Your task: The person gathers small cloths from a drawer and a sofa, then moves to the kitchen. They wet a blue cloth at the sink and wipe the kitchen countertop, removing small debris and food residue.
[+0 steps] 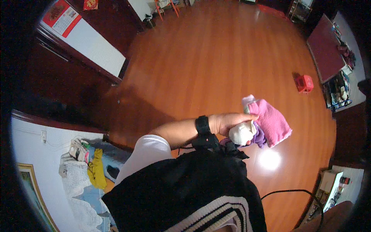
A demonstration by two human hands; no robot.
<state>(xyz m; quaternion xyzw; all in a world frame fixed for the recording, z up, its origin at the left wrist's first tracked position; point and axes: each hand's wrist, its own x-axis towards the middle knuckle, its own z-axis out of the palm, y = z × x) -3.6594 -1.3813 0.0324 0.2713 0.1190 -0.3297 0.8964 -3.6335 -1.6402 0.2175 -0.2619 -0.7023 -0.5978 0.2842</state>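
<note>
From the left reaches my left hand (229,121), with a black strap and a small device round its wrist. Its fingers close on a bundle of fabric items: a pink fleecy cloth (269,121), a white rolled cloth (241,134) and a purple cloth (259,137). The pink one sticks out to the right, with a pale pink end near the thumb. Black fabric lies just below the hand and runs into my black garment (188,179). My right hand is out of view; dim bare skin, perhaps my right arm, shows at the lower right edge.
Wooden flooring (214,72) spreads ahead. A red plastic stool (305,84) stands at the right, near a maroon panel (326,49) and a blue-edged rack (342,95). At lower left, a yellow garment (97,169) lies on lace-covered furniture. A black cable (289,190) arcs at lower right.
</note>
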